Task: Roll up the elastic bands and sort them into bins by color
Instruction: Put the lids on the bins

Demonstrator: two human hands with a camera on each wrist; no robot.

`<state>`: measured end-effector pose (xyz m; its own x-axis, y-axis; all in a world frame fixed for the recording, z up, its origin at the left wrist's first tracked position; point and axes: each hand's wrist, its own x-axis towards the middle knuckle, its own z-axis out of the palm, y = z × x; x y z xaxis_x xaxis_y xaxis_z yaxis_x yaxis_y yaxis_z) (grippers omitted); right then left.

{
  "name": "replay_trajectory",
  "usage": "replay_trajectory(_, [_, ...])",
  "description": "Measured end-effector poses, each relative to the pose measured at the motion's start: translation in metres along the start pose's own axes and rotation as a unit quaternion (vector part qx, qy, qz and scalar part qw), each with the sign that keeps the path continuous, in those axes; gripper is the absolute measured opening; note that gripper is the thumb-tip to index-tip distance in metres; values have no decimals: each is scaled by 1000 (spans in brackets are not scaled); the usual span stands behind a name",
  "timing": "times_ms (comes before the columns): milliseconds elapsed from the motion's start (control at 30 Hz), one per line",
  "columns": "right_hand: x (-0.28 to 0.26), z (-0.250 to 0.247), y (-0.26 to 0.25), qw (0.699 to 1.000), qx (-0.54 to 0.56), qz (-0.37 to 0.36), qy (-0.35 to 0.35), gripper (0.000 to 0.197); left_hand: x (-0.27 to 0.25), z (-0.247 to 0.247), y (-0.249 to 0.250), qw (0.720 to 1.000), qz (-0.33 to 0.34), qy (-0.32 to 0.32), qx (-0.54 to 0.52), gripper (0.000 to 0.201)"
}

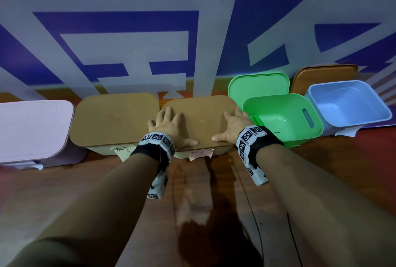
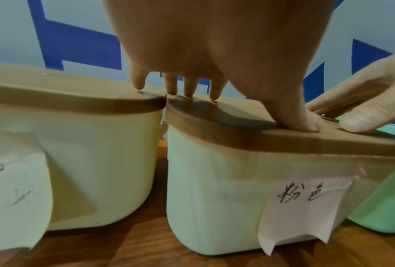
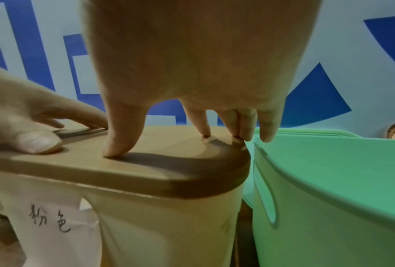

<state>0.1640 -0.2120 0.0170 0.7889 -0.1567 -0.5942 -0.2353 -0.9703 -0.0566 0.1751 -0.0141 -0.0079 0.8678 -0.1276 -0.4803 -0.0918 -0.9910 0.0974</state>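
No elastic bands show in any view. Both my hands lie flat, fingers spread, on the brown lid (image 1: 201, 120) of the middle cream bin (image 2: 214, 189), which carries a pink handwritten label (image 2: 306, 202). My left hand (image 1: 169, 124) presses the lid's left half, its thumb near the front edge. My right hand (image 1: 232, 126) presses the right half, with its outer fingers reaching the lid's edge beside the green bin (image 3: 329, 180). Neither hand holds anything. The lid (image 3: 168, 171) hides the bin's inside.
Along the wall stand a lidded pink bin (image 1: 32, 132), a second cream bin with a brown lid (image 1: 115, 117), the open green bin (image 1: 285, 117) with its green lid (image 1: 257, 84) behind, and an open blue bin (image 1: 347, 104) before a brown lid (image 1: 325, 74). Wooden tabletop (image 1: 192, 202) lies in front.
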Motion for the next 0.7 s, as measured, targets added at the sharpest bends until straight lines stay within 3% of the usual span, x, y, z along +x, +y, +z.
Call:
replay_trajectory(333, [11,-5,-12,999,-41,21,-14,115,4,-15,-3,999,10,-4,39,108])
replay_trajectory(700, [16,-12,-22,996,-78,26,-26,117,9,-6,-7,1000,13,-16,8,111])
